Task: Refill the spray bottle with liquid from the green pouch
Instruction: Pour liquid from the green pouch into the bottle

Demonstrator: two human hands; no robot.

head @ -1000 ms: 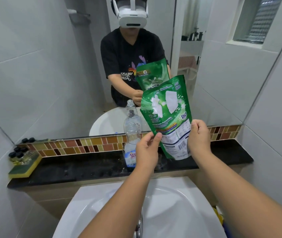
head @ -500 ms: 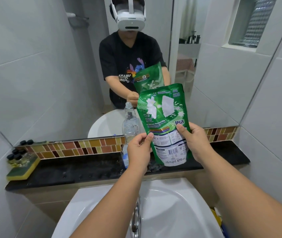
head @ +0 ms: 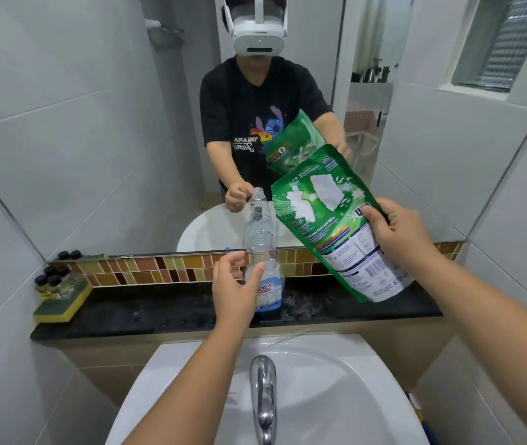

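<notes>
One view only, the head camera. Spray bottle (head: 263,277) stands upright, uncapped, near the middle of the black ledge (head: 159,313) behind the sink (head: 336,380), close to the mirror. Left hand (head: 233,287) is beside it, fingers half-curled and spread, thumb touching the label, not yet closed around it. Right hand (head: 397,239) pinches the green pouch (head: 329,226) at its side edge, tilted, upper corner leaning toward the bottle neck. Pouch judged soft and floppy, weighty if full (likely to sag); best held low with a second grip near the spout. Bottle is light, thin plastic, tippable; steady it around the waist.
</notes>
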